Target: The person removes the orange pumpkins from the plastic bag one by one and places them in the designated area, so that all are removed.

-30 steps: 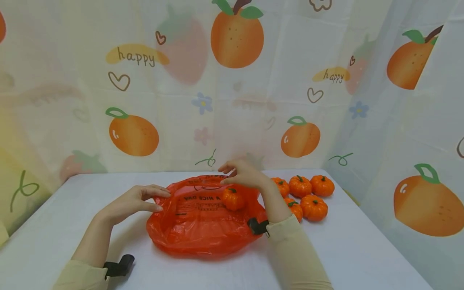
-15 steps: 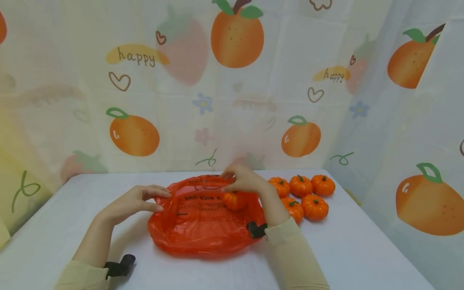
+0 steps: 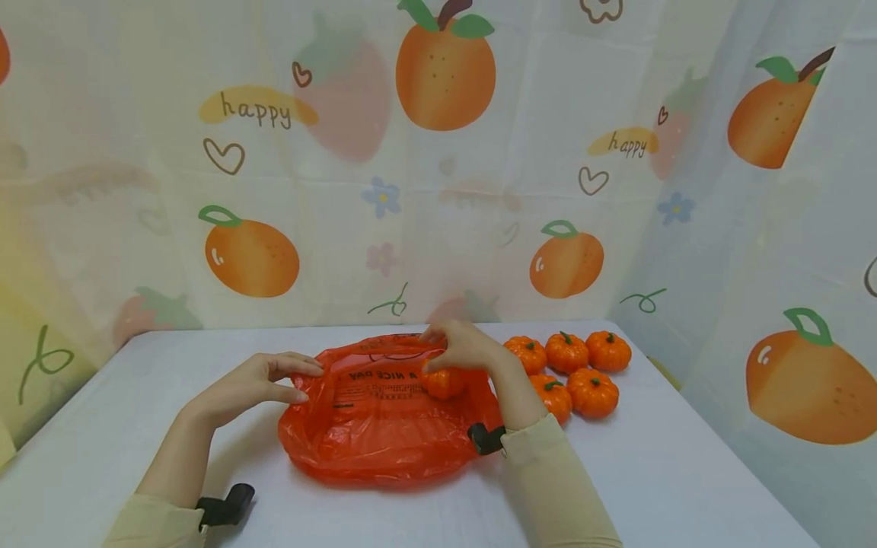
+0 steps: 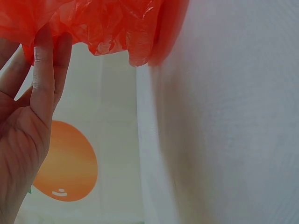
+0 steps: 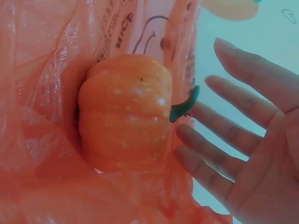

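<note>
A red plastic bag (image 3: 377, 441) lies on the table with its mouth spread wide, black printing showing through its far wall. Inside, toward the right, sits a small orange pumpkin (image 3: 445, 383) with a green stem. My left hand (image 3: 250, 384) holds the bag's left rim between fingers and thumb; part of the fingers is covered by plastic in the left wrist view. Over the pumpkin is my right hand (image 3: 469, 348), its fingers spread and relaxed. The right wrist view shows those fingers near the pumpkin's stem (image 5: 187, 106), gripping nothing.
Several more small pumpkins (image 3: 593, 393) stand together on the table (image 3: 658, 479) right of the bag, close to my right forearm. A fruit-print curtain (image 3: 329, 251) hangs behind the table and along its right side.
My right hand has come down a little and slightly to the right, now covering the pumpkin's top in the head view. The left hand and the bag stay nearly still.
</note>
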Action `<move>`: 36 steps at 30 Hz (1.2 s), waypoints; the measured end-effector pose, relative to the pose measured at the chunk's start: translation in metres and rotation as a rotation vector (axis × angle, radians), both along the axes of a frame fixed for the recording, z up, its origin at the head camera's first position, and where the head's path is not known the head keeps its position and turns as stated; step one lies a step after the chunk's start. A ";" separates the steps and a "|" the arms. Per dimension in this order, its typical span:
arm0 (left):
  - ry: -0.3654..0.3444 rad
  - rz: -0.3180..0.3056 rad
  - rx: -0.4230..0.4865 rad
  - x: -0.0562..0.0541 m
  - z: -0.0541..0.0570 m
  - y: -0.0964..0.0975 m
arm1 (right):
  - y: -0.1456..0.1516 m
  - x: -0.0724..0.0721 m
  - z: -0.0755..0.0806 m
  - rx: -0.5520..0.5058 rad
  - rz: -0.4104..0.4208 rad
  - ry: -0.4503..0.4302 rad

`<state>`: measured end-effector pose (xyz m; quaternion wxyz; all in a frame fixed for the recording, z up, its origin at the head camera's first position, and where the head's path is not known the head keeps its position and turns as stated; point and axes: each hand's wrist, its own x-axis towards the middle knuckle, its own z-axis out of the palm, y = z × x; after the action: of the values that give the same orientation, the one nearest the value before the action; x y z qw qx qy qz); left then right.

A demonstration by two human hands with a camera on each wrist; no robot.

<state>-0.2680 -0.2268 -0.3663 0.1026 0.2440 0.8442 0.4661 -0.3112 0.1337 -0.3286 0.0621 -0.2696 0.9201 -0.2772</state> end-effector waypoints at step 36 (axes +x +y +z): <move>0.009 -0.006 -0.032 0.001 0.002 0.006 | 0.007 -0.004 -0.026 0.088 0.009 -0.138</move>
<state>-0.2674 -0.2211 -0.3644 0.1039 0.2469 0.8514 0.4509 -0.3149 0.1405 -0.3546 0.1383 -0.2508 0.9238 -0.2542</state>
